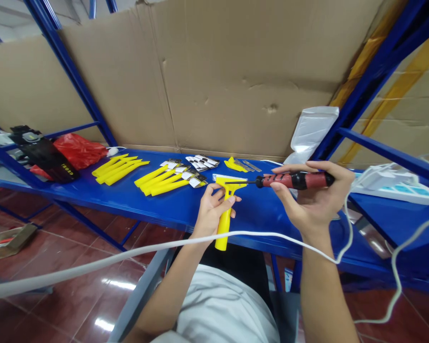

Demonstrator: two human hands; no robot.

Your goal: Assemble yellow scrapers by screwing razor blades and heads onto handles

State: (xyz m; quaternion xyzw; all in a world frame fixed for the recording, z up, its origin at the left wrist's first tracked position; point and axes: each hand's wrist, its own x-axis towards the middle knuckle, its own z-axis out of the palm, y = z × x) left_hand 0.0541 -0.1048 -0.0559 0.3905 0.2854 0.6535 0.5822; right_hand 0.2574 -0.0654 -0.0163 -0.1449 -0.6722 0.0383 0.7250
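My left hand (214, 207) is closed around the neck of a yellow T-shaped scraper (222, 224), its head up and its handle hanging down past the shelf's front edge. A red and black screwdriver (293, 180) lies nearly level in my right hand (316, 197), thumb below and fingers above the grip. Its thin shaft reaches left across the scraper's head; whether the tip touches a screw is too small to tell. To the left, several yellow scrapers with card-covered heads (166, 180) lie in a row, near several plain yellow handles (117, 169).
Behind the scrapers, white-and-black packets (201, 163) and yellow pieces with metal blades (236, 165) rest on the blue shelf (121, 205). A black bottle (45, 155) and red bag (79, 150) stand left. A white cable (128, 254) crosses in front; cardboard (214, 85) backs the shelf.
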